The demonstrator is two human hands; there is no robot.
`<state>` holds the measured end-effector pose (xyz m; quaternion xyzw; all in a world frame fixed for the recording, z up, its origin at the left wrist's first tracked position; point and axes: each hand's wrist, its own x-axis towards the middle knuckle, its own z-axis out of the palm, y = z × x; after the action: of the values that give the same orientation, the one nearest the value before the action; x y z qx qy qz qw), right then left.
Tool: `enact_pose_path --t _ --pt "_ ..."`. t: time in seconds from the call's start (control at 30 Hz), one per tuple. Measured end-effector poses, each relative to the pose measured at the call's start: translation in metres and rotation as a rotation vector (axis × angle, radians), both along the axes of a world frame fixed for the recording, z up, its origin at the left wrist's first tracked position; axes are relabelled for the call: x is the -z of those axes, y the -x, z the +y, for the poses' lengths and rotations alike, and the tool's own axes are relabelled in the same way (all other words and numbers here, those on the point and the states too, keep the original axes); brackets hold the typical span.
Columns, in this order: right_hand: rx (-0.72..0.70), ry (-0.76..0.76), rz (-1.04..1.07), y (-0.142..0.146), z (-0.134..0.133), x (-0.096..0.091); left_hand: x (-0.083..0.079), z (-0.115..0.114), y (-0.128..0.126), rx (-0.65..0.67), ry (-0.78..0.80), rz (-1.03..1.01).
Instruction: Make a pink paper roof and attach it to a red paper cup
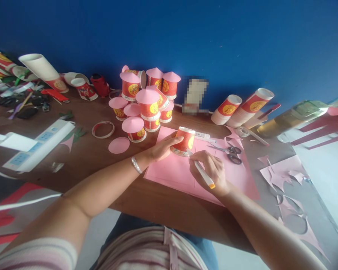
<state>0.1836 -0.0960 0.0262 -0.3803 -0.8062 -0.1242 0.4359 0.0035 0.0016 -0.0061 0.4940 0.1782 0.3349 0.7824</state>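
Note:
A red paper cup (185, 140) stands upside down on a pink paper sheet (174, 172) on the brown table. My left hand (163, 147) presses the cup's side, fingers wrapped against it. My right hand (210, 168) is closed round a white pen with an orange end (202, 173), its tip touching the paper at the cup's rim. A silver bracelet (136, 165) sits on my left wrist.
Several red cups with pink cone lids (146, 101) are piled behind. Scissors (231, 153) lie right of the cup, a pink paper disc (118, 145) and a tape ring (103, 129) left. A white power strip (36, 148) lies far left. Pink scraps (281, 174) and stacked cups (242, 107) sit right.

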Motion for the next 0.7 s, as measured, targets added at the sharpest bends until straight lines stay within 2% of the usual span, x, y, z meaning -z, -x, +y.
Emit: enact_pose_path --t 0.33,0.7 --pt "-0.031 -0.008 0.019 -0.0005 -0.0011 0.0001 -0.0004 0.0013 0.0000 -0.005 -0.006 -0.022" --pt "-0.003 0.005 0.033 -0.0024 -0.0011 -0.0010 -0.0017 0.0017 0.0009 -0.003 0.009 -0.045"
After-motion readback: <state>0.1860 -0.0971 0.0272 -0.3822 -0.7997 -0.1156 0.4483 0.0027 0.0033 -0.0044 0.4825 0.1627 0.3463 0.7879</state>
